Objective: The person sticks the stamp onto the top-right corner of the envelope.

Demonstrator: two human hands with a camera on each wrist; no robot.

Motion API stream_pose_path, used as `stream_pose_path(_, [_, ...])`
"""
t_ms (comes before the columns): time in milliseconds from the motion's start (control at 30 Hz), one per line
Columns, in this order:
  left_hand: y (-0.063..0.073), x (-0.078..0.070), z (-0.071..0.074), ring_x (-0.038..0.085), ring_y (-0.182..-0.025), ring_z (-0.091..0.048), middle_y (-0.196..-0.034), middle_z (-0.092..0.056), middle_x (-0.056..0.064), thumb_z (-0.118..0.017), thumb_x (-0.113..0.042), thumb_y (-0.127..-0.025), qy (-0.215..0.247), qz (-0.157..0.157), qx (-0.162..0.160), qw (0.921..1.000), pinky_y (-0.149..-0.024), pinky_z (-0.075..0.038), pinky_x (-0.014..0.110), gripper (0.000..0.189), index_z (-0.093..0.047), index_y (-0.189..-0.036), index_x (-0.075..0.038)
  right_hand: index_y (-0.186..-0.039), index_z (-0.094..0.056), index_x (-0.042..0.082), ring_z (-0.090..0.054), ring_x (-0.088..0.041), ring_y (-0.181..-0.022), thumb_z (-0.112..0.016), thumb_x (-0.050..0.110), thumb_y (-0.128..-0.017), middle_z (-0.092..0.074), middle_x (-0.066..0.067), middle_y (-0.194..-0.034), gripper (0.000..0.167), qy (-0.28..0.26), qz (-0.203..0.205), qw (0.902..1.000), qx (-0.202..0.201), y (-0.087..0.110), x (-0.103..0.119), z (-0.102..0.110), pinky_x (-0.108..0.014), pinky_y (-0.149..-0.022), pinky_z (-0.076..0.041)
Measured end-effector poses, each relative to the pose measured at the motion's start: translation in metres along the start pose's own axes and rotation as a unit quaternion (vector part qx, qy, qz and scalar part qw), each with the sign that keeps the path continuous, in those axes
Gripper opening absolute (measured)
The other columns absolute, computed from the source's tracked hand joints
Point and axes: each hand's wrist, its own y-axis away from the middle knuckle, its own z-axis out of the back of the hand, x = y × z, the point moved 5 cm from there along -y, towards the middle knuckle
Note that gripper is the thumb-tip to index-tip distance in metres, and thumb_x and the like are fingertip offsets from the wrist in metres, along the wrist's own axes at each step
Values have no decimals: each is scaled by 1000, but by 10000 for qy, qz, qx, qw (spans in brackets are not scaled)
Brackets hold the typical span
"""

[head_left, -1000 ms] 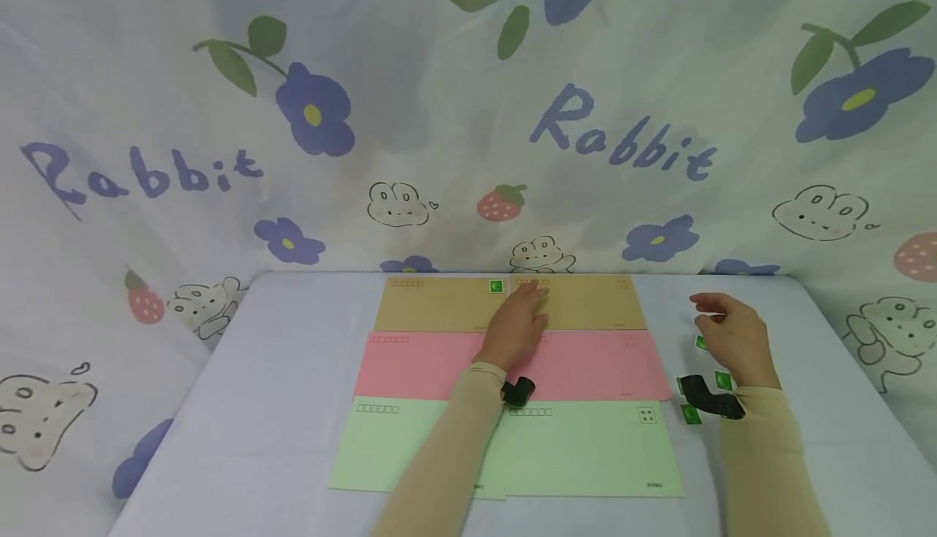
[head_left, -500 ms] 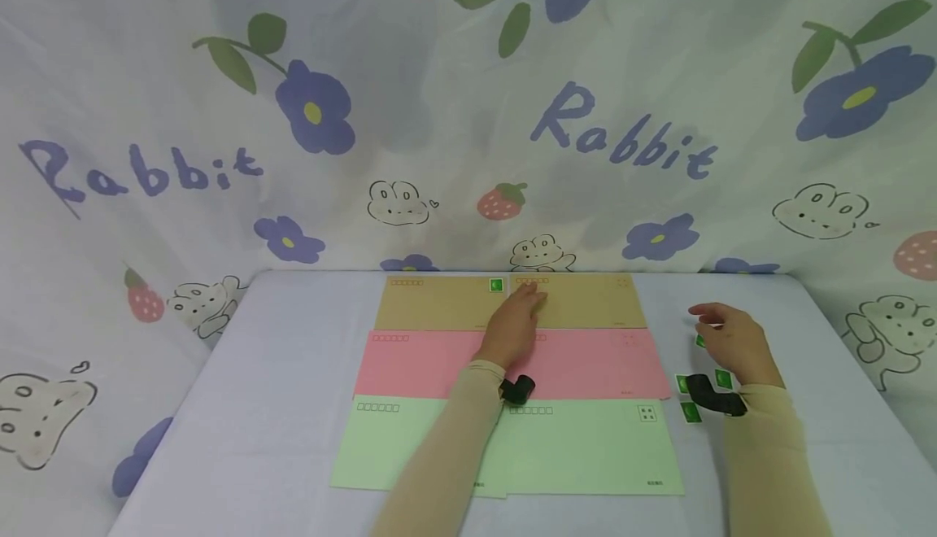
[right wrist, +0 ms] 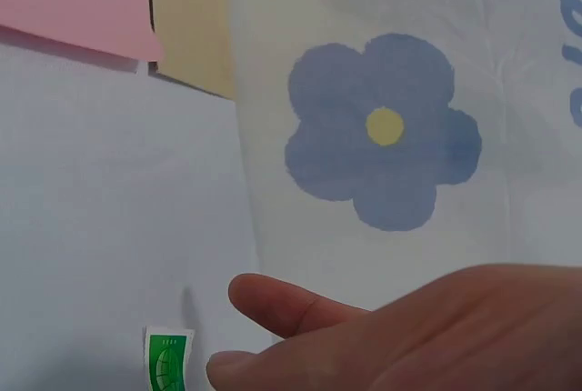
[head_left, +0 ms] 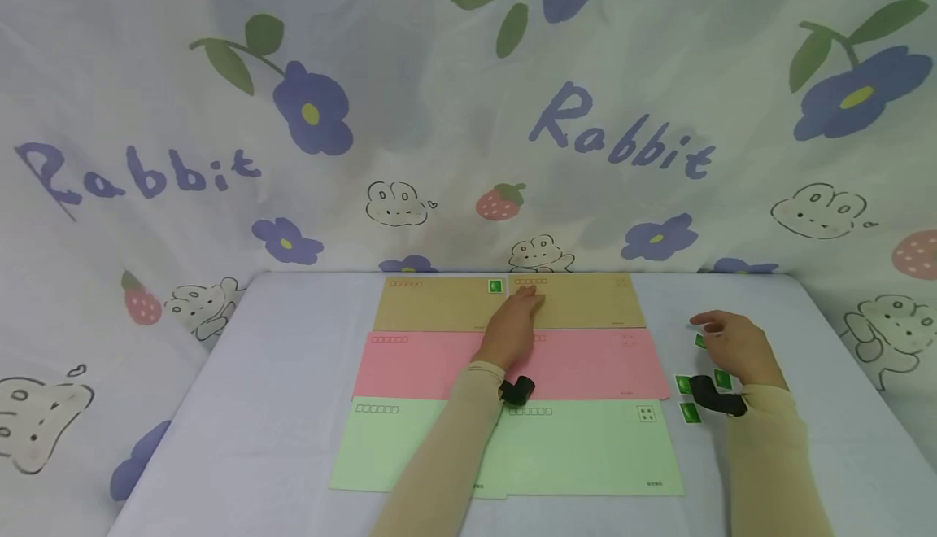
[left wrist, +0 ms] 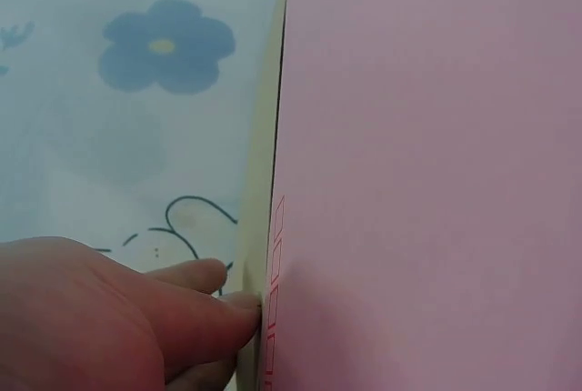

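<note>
One green stamp [right wrist: 167,359] lies on the table [head_left: 220,407] near the right hand [head_left: 739,347], whose thumb and finger stand parted and empty and would best pinch its edges, while the relaxed left hand [head_left: 508,332], holding nothing, apparently steadies a tan envelope [head_left: 586,305].

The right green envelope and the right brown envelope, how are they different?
The right green envelope lies at the front; the right brown envelope lies at the back. The green one's corner marks look dark, the brown one's faint. Both have little printed boxes at the top left.
</note>
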Motion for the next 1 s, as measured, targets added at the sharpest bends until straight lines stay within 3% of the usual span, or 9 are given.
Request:
stream_pose_path(433, [-1, 0, -2, 21, -149, -31, -157, -42, 5, -43, -1, -104, -40, 53, 126, 9999, -121, -24, 36, 42, -55, -144, -7, -118, -64, -9, -59, -47, -97, -50, 1, -86, -61, -34, -114, 37, 270, 199, 9993, -171, -2, -7, -3, -56, -78, -50])
stream_pose_path(1000, [-2, 1, -2, 22, -149, -31, -157, -41, 6, -45, 3, -102, -50, 7, 148, 9999, -121, -24, 37, 44, -56, -143, -7, -117, -62, -11, -57, -49, -98, -51, 1, -87, -59, -36, -114, 35, 264, 43, 9995, -179, -4, -8, -5, -58, -79, -49])
